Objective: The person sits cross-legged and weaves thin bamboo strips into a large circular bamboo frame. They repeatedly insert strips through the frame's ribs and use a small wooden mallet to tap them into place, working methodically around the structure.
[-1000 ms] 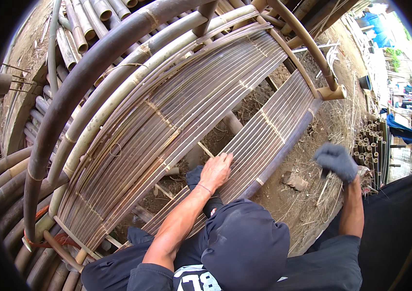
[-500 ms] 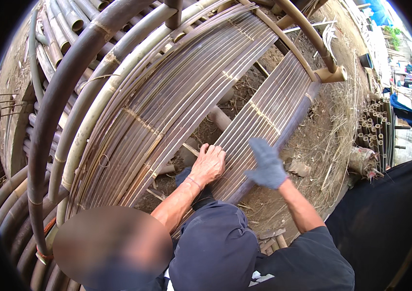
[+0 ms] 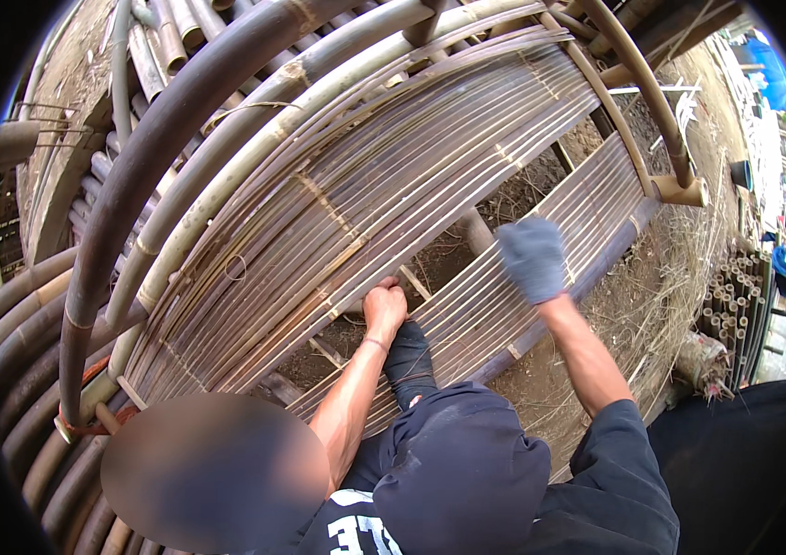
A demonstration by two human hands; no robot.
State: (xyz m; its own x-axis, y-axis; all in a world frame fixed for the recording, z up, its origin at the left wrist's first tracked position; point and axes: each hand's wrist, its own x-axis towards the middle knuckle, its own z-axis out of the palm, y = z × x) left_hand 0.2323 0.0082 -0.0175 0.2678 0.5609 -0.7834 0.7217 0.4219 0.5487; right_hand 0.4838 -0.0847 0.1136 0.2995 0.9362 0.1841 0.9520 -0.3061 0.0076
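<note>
My bare left hand [image 3: 385,307] has its fingers curled at the lower edge of a wide curved panel of thin bamboo slats [image 3: 430,153], beside the gap below it. Whatever its fingertips grip there is hidden. In a grey glove, my right hand [image 3: 532,257] is balled into a fist over a narrower slat panel [image 3: 596,208], slightly blurred, with nothing seen in it. Pale woven bindings cross both panels. Through the gap between them runs a thin bamboo crosspiece [image 3: 415,281], just right of my left hand.
Thick curved bamboo poles [image 3: 148,139] arch along the left. More bamboo poles [image 3: 157,42] are piled behind them. A bundle of cut bamboo tubes [image 3: 735,301] stands at the right. Dry straw and soil [image 3: 661,277] cover the ground. My bent knee [image 3: 467,462] rises below my hands.
My gloved right hand has gone from spread fingers to a fist and moved up over the narrow panel. My left hand has shifted from the narrow panel's edge to the wide panel's edge.
</note>
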